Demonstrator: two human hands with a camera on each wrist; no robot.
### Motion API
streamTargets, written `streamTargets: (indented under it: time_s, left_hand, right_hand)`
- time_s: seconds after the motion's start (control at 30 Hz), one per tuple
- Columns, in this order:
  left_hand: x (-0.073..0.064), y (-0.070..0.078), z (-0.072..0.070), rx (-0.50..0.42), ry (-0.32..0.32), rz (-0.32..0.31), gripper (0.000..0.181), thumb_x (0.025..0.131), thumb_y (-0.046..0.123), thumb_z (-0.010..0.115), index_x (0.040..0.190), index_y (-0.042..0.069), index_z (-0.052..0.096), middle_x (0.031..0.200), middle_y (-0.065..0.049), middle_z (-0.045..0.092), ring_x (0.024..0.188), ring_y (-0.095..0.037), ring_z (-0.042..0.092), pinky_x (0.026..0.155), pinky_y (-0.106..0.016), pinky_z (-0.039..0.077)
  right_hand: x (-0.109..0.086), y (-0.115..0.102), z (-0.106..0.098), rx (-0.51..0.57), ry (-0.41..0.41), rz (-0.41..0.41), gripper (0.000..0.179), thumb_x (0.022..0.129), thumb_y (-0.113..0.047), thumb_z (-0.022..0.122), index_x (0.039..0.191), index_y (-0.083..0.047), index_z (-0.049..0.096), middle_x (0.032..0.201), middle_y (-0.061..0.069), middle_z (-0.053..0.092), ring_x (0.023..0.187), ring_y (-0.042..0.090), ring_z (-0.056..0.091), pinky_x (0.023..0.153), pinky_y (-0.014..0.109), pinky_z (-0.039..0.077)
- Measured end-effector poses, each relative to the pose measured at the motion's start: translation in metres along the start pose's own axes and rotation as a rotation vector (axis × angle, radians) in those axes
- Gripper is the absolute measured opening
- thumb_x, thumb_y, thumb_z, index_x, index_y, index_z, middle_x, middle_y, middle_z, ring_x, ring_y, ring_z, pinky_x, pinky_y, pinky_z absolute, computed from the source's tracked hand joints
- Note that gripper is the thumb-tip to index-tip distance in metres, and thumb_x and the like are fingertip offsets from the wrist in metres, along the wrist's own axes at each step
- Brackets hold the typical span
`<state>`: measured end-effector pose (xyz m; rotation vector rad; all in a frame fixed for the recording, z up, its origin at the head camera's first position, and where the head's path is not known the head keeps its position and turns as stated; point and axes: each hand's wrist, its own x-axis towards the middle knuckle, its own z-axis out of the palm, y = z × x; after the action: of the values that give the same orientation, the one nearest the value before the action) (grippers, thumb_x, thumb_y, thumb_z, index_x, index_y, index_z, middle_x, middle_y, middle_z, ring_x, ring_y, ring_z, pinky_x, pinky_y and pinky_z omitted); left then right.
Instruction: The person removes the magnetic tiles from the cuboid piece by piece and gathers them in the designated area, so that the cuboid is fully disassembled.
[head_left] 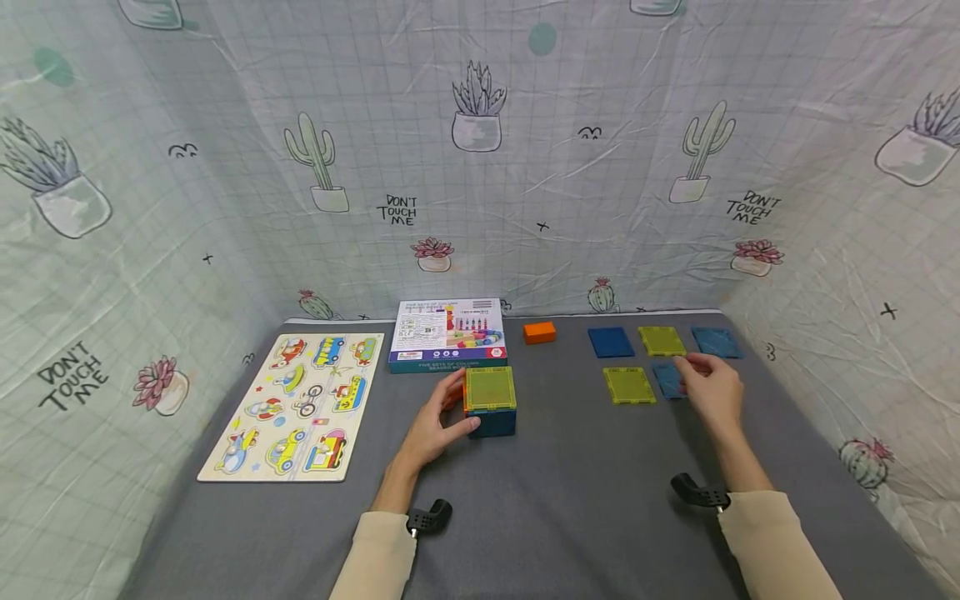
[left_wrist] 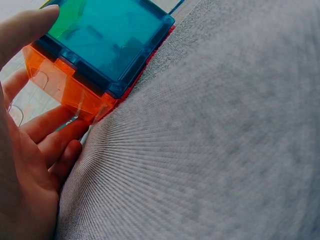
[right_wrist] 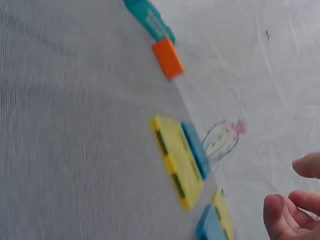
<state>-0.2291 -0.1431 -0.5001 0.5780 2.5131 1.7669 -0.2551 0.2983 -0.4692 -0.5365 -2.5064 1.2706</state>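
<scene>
A cube of translucent magnetic tiles [head_left: 491, 400] stands on the grey table, with a yellow top, a blue front and an orange left side. My left hand [head_left: 437, 423] holds it at the left: the thumb lies against the blue face [left_wrist: 110, 40], and the fingers are by the orange side [left_wrist: 65, 87]. My right hand [head_left: 714, 392] hovers just above a light blue tile [head_left: 666, 380], its thumb and fingers bent and apart with nothing visible between them. Beside that tile lies a yellow tile [head_left: 630, 386].
Behind lie a dark blue tile [head_left: 611, 342], another yellow tile [head_left: 662, 341] and another light blue tile [head_left: 717, 342]. An orange block [head_left: 539, 332] sits near the back edge, beside a flat toy box [head_left: 447, 333]. A vehicle puzzle board [head_left: 292, 408] lies left. Printed cloth [head_left: 540, 267] walls the table.
</scene>
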Motion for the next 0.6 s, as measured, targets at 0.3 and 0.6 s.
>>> streamTargets:
  time_s: [0.3,0.6]
  left_hand:
    - [0.001,-0.002,0.001,-0.012,0.002,0.010,0.081,0.089,0.020,0.071,0.157,0.011,0.029,0.157,-0.017,0.042,0.144,-0.039,0.042,0.118,-0.062,0.030]
    - [0.002,-0.003,0.001,0.006,0.001,-0.009,0.082,0.089,0.021,0.071,0.158,0.009,0.027,0.157,-0.018,0.042,0.143,-0.040,0.042,0.118,-0.062,0.030]
  right_hand:
    - [-0.018,-0.029,0.015,0.035,-0.030,-0.096,0.062,0.095,-0.053,0.060,0.133,-0.004,0.061,0.112,0.020,0.071,0.070,0.008,0.070,0.058,0.017,0.052]
    - [-0.035,-0.056,0.037,0.131,-0.095,-0.178,0.058,0.095,-0.048,0.064,0.131,-0.003,0.061,0.111,0.021,0.072,0.069,0.001,0.067,0.064,0.023,0.059]
